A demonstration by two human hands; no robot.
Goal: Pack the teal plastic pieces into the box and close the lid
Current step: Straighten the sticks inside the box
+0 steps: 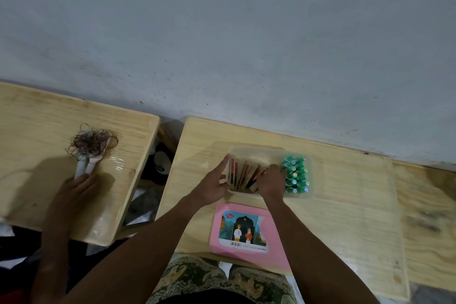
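Both grips are reaching into the clear box [256, 150]: left hand [212, 189] spread wide, right hand [271, 181] pinching brown cards [243, 175], teal pieces [295, 175] just beside.

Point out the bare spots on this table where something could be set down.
Bare wood lies right of the box and pink lid, toward the table's right edge. A strip behind the box is free. Crowded: the box, with left hand and right hand.

Head camera looks steeply down, close over table [345, 205]; wall beyond.
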